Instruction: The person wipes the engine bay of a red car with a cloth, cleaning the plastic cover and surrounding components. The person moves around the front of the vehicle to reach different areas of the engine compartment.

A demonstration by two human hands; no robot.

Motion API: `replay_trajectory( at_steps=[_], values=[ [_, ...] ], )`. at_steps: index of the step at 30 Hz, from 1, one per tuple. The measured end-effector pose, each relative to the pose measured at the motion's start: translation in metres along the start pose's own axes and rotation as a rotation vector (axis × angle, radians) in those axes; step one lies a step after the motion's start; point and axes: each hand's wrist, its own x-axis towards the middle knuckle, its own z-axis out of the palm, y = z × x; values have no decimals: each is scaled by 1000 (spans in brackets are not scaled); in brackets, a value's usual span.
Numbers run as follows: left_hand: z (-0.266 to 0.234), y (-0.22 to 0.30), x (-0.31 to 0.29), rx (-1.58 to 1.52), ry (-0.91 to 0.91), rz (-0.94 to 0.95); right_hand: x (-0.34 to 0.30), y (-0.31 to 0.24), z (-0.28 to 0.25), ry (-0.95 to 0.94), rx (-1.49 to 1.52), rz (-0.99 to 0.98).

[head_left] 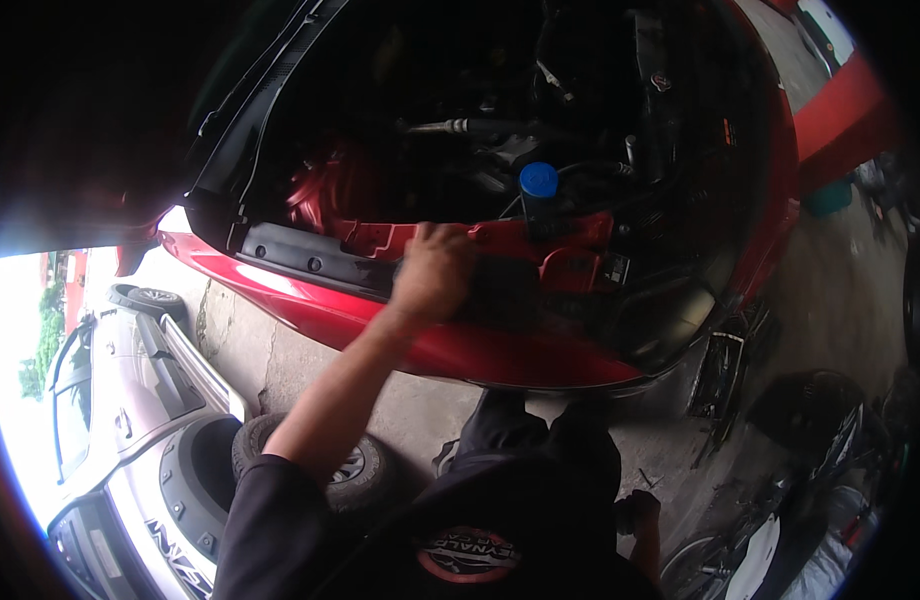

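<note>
My left hand reaches over the side of a red car, its fingers curled down over the red inner edge of the fender. The fingertips are partly hidden behind the knuckles. Beyond them lies the dark engine bay, where a blue round cap stands on a reservoir just right of this hand. My right hand hangs low beside my right leg, away from the car. It is in shadow and its fingers are indistinct; whether it holds anything does not show.
A headlight sits at the car's right front corner. Behind me on the left are a loose tyre and a pale pickup. A red post stands at the far right. Dark parts and clutter lie on the right floor.
</note>
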Motion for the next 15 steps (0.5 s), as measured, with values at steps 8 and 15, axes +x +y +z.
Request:
replay_trajectory(
  at_steps=[8,15],
  values=[
    [-50,-16,2,129,-8,-185,18,-88,14,70,-388,-162],
    [14,72,76,-283,184,-320,-20,-50,57,-14,-281,172]
  ],
)
